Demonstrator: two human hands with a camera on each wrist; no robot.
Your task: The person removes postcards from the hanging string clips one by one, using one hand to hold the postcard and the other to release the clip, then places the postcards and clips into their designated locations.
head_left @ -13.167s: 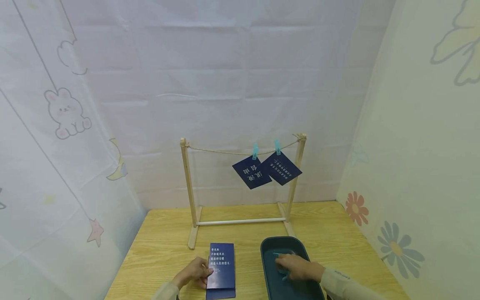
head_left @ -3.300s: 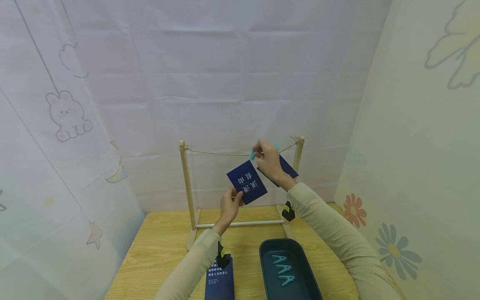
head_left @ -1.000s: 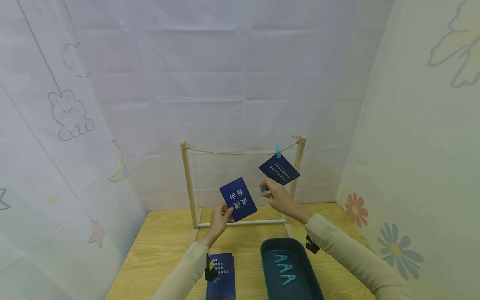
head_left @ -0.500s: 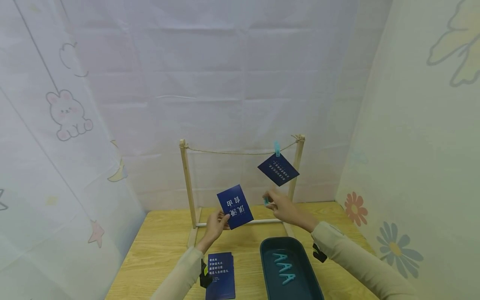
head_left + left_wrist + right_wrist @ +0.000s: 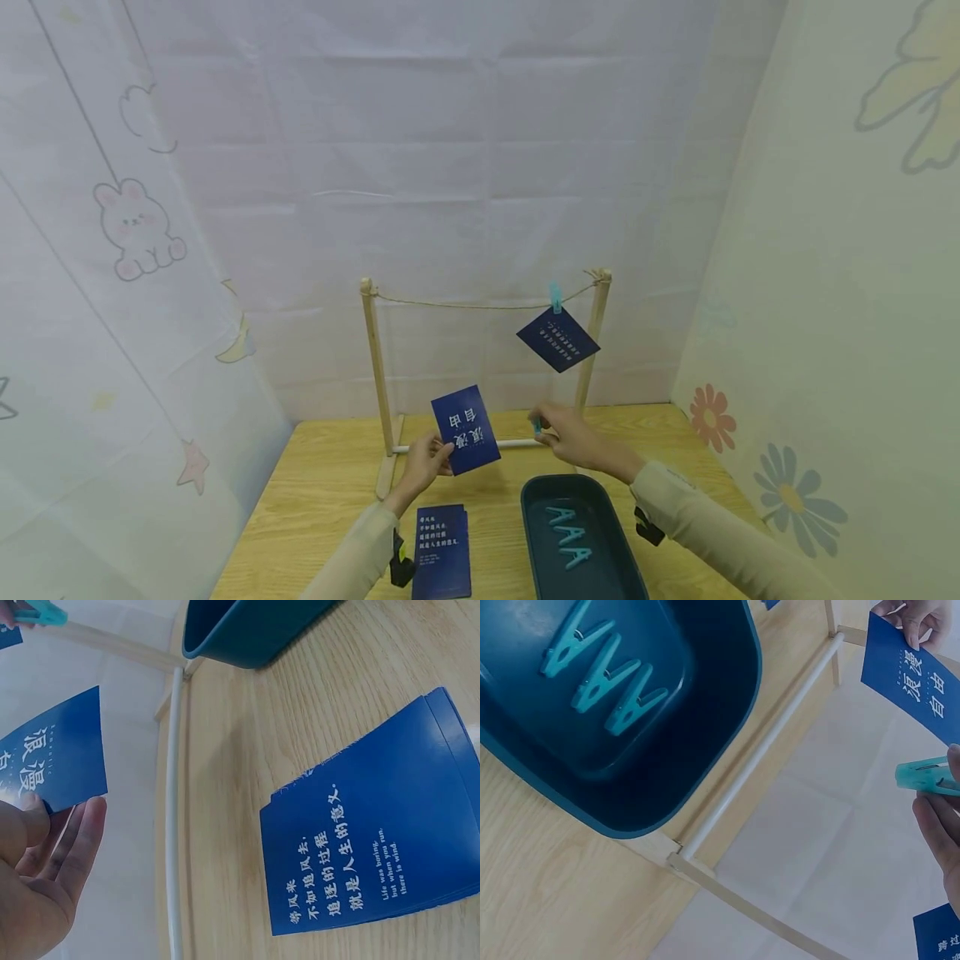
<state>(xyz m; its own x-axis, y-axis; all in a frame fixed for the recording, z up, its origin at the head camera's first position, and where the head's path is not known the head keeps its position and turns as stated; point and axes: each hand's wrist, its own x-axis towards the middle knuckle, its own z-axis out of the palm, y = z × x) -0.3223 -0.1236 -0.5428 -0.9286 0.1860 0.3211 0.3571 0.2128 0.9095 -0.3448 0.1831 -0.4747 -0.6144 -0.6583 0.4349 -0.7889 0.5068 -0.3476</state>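
Note:
My left hand (image 5: 426, 463) pinches a dark blue card (image 5: 467, 429) with white characters by its lower left edge, thumb in front. The card is tilted and held in the air before the wooden rack. To its right, my right hand (image 5: 573, 435) pinches a turquoise clothespin (image 5: 928, 776) between thumb and fingers, apart from the card. Another blue card (image 5: 558, 338) hangs by one corner from the rope (image 5: 465, 307), under a turquoise clothespin (image 5: 556, 298) near the right post. A stack of blue cards (image 5: 375, 825) lies on the table below my left hand.
A dark teal tray (image 5: 531, 521) stands at the front right with 3 turquoise clothespins (image 5: 598, 673) in a row. The wooden rack has a left post (image 5: 378, 367) and a white crossbar (image 5: 173, 810) low down. Printed cloth walls stand behind and at both sides.
The clothespin and card came off the rope between about three seconds and one second ago. Since then both hands have moved down, the left slightly leftward, card and clothespin held apart.

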